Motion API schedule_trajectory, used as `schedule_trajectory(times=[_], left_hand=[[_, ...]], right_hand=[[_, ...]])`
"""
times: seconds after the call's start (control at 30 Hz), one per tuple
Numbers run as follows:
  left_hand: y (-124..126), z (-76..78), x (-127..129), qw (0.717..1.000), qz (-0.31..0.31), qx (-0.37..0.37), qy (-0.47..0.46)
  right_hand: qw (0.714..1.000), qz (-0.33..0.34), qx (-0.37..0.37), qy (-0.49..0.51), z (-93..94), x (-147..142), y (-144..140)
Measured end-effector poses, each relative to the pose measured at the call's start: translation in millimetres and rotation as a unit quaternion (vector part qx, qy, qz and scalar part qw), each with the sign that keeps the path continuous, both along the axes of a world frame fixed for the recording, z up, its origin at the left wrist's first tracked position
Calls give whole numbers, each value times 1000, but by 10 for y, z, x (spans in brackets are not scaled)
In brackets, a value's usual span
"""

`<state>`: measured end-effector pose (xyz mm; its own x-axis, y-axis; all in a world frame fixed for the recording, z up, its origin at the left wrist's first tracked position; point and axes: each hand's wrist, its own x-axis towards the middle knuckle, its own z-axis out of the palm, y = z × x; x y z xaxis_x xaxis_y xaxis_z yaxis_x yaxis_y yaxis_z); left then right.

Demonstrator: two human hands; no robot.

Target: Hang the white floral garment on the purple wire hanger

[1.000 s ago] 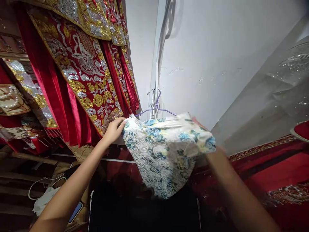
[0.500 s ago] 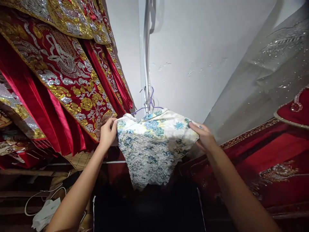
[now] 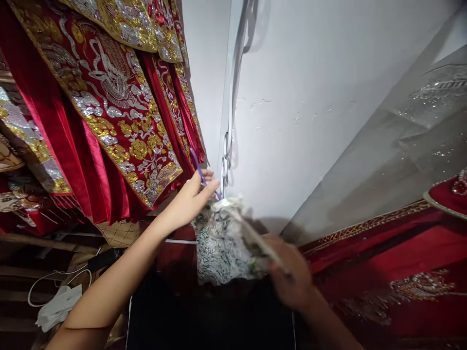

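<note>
A short, pale floral top [image 3: 226,250] with a blue and green pattern hangs in front of me, bunched and smeared by motion. My left hand [image 3: 199,192] is closed round a purple clothes hanger [image 3: 198,163], whose hook end tilts up to the left above the fingers. Lower on the hanger, its purple bar meets the top's collar. On the right, my right hand [image 3: 292,272] is blurred, closed on the edge of the top, which stretches from the collar towards it. Some of its fingers cannot be made out.
Red costumes with gold and silver embroidery [image 3: 120,107] hang close on the left. A metal rail [image 3: 229,97] runs along the white wall [image 3: 299,73]. To the right are a sheer sparkling cloth [image 3: 430,116] and a red beaded garment [image 3: 401,253]. A white cable [image 3: 32,291] lies lower left.
My left hand has left the top's shoulder and taken the purple hanger, which now tilts left. My right hand has moved down and inward, and the spread top is now bunched.
</note>
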<state>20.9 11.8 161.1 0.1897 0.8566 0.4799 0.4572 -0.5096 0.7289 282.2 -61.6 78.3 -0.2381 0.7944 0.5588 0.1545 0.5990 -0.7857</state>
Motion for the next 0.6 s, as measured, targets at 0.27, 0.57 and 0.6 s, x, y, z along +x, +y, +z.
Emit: schedule_trajectory(times=[0.27,0.57,0.6], left_hand=[[-377,202,-188,962,-202,-179,-37],[-295,485,-526,977,-152,-118,90],[-179,431,-589,985,-122,-99,76]], right_hand=[[975,109,100,-164,43,-260,308],[975,75,-173,-120,-13,-23,1188],[971,84,-213,-76,18,-18,1208]])
